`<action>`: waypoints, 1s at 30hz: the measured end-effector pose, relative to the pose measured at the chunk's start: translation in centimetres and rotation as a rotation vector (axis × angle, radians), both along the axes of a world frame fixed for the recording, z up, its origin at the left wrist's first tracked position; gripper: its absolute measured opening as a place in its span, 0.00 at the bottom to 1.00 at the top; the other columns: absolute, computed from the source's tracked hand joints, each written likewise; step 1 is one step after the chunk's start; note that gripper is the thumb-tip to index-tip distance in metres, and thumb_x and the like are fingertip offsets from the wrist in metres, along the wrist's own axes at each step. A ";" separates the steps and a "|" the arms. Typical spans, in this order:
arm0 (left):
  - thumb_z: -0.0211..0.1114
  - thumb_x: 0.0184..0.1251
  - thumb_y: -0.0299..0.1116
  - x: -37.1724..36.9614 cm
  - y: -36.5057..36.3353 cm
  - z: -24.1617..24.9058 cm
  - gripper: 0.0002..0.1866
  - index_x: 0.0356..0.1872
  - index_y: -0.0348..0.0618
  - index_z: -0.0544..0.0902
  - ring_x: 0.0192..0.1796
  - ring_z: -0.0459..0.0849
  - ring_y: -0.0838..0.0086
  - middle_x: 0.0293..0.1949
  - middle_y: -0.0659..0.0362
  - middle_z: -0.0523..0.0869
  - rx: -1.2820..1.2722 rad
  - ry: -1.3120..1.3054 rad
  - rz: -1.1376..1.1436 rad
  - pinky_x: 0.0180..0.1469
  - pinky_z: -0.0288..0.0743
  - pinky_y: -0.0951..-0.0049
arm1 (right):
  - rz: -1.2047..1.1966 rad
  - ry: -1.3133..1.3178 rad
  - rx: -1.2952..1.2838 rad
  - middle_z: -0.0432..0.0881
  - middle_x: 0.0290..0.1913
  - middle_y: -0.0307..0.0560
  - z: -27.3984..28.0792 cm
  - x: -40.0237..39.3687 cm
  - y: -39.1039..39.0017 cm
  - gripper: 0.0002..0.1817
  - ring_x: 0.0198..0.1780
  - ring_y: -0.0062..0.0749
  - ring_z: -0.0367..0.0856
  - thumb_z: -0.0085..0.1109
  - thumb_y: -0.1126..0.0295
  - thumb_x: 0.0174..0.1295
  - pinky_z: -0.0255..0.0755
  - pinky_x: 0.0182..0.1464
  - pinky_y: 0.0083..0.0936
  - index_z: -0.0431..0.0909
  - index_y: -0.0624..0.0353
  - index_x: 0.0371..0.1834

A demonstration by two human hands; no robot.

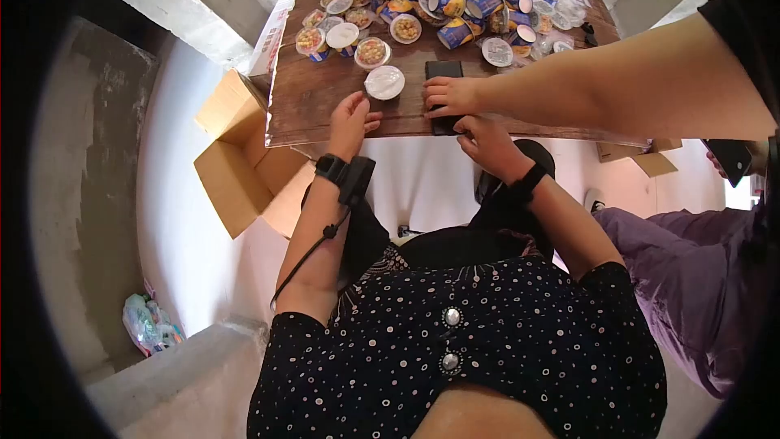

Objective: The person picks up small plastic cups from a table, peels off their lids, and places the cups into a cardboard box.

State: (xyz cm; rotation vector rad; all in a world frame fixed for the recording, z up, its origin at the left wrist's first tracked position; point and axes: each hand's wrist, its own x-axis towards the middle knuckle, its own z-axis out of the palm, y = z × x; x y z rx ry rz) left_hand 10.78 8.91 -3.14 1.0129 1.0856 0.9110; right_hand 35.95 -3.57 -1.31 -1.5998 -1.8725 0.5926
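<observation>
My left hand (352,120) is at the front edge of the wooden table (309,118), its fingers apart and empty, just below a white-lidded cup (384,82). Close to the front edge, my right hand (487,145) has its fingers bent near the lower end of a dark flat phone-like object (444,70); whether they grip anything is hard to make out. A co-worker's hand (453,97) reaches in from the right and lies on that dark object. Behind the lidded cup stands a clear-topped cup with colourful contents (372,53).
A large pile of blue and yellow cups (451,5) covers the table's far part. An open cardboard box (236,175) stands on the floor at the left. At the right are the co-worker's purple clothing (691,276) and another dark phone (729,161).
</observation>
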 end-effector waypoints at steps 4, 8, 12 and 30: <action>0.53 0.70 0.34 1.4 1.3 0.3 0.22 0.61 0.34 0.67 0.38 0.84 0.69 0.49 0.53 0.78 -0.080 -0.085 0.021 0.36 0.81 0.74 | -0.027 -0.016 0.053 0.79 0.32 0.55 0.6 -0.4 -0.3 0.06 0.36 0.49 0.79 0.55 0.74 0.53 0.71 0.38 0.40 0.77 0.62 0.34; 0.54 0.71 0.37 2.6 2.5 0.4 0.18 0.56 0.37 0.72 0.38 0.83 0.67 0.45 0.54 0.80 -0.117 -0.056 -0.068 0.38 0.81 0.70 | -0.132 -0.085 0.125 0.79 0.30 0.56 1.4 -0.5 -0.4 0.09 0.33 0.50 0.78 0.57 0.73 0.52 0.71 0.39 0.41 0.76 0.63 0.36; 0.54 0.71 0.36 3.3 2.9 -0.4 0.17 0.55 0.38 0.73 0.36 0.83 0.69 0.43 0.54 0.81 -0.120 -0.061 -0.063 0.37 0.81 0.70 | -0.290 0.025 0.096 0.79 0.30 0.53 0.7 0.4 -1.4 0.09 0.32 0.46 0.79 0.58 0.72 0.55 0.72 0.37 0.38 0.75 0.64 0.37; 0.56 0.67 0.31 5.8 2.1 0.7 0.16 0.54 0.37 0.75 0.30 0.85 0.69 0.37 0.53 0.84 -0.161 -0.024 -0.228 0.29 0.82 0.74 | -0.256 0.266 0.048 0.77 0.32 0.54 2.9 3.6 -4.2 0.05 0.32 0.41 0.80 0.56 0.75 0.55 0.73 0.35 0.31 0.74 0.63 0.34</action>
